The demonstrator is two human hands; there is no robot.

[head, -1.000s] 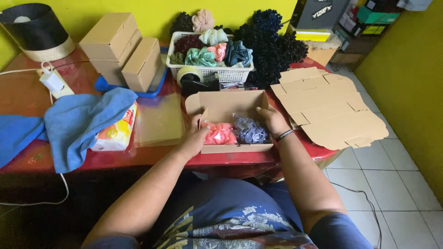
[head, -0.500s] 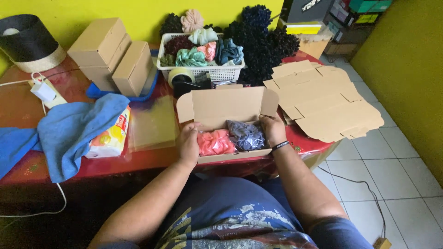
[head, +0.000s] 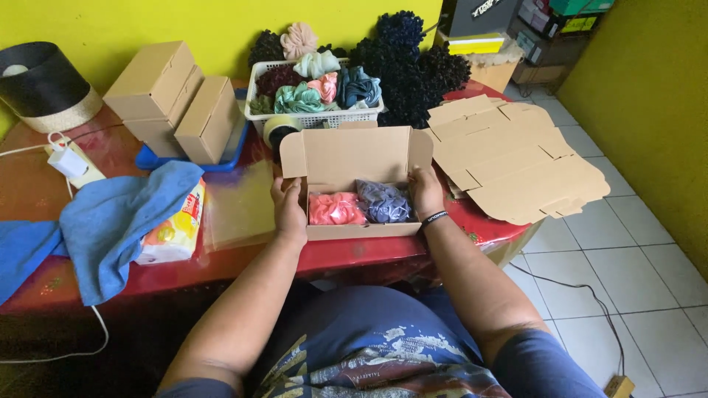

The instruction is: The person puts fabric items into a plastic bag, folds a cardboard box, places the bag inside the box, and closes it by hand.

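At the near edge of the red table (head: 88, 269), seen from the head camera, an open cardboard mailer box (head: 354, 180) sits square to the person, its lid standing upright at the back with both side flaps out. The left hand (head: 289, 210) grips the box's left wall, fingers wrapped over the rim and thumb inside. The right hand (head: 426, 193) grips the right wall the same way; a dark wristband (head: 435, 218) sits on that wrist. Both hands are closed on the box, neither is free.

Inside the box lie two fabric scrunchies side by side and touching: a coral-pink scrunchie (head: 335, 208) on the left, a grey-blue scrunchie (head: 383, 202) on the right. They fill most of the floor of the box.

Behind the lid stands a white plastic basket (head: 313, 118) heaped with scrunchies in teal, pink, cream and maroon. A roll of tape (head: 279, 131) rests against its front left corner. A pile of dark navy scrunchies (head: 413, 70) lies just right of the basket.

Right of the box, a stack of flat unfolded cardboard blanks (head: 516, 158) overhangs the table edge. Left of it lie a clear plastic sheet (head: 236, 206), a tissue pack (head: 173, 228) and a blue cloth (head: 110, 225) partly draped over the pack. Further back, three closed cardboard boxes (head: 177, 99) rest on a blue tray (head: 155, 158). A white charger (head: 68, 161) with its cable sits at the far left.
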